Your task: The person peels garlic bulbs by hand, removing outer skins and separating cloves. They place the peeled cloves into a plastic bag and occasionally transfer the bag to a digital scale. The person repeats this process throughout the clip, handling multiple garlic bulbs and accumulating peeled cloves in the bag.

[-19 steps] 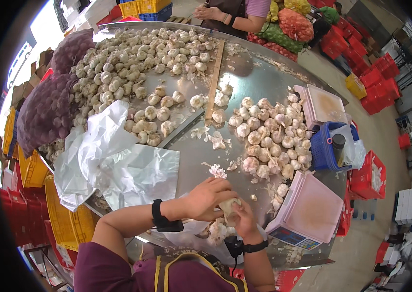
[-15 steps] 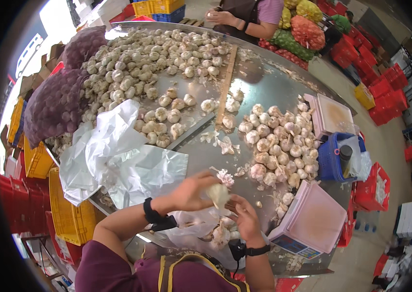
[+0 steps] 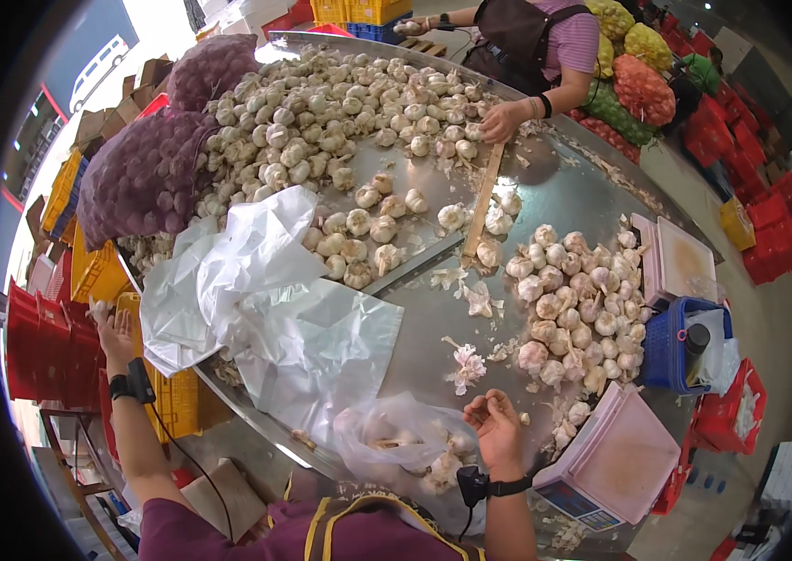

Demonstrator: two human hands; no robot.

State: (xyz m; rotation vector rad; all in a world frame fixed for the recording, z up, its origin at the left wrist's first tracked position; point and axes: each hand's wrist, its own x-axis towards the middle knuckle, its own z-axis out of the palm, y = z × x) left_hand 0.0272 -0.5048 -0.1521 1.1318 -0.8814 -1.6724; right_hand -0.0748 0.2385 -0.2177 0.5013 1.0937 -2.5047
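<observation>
My left hand [image 3: 114,337] is stretched far out to the left, over the crates beside the table, with its fingers apart. A small whitish bit [image 3: 97,309] shows at its fingertips, too small to name. My right hand [image 3: 497,432] hovers at the table's near side, palm up, fingers loosely bent and nothing visible in them. Just left of it, a clear plastic bag [image 3: 372,432] holds garlic bulbs [image 3: 441,467]. Beyond that hand lie a clump of garlic skins [image 3: 467,366] and a pile of cleaned garlic bulbs [image 3: 583,304].
White plastic sheets [image 3: 265,271] cover the table's left. A large garlic heap [image 3: 321,112] lies behind, beside purple mesh sacks [image 3: 139,178]. A wooden strip [image 3: 483,201] divides the tabletop. Scales [image 3: 611,453], a blue basket [image 3: 662,346] and red crates [image 3: 50,341] stand around. A co-worker's hand [image 3: 505,120] touches the heap.
My left hand has swung from the table's middle out to the left, and the garlic bulb it held is gone from view there. The co-worker now reaches onto the table.
</observation>
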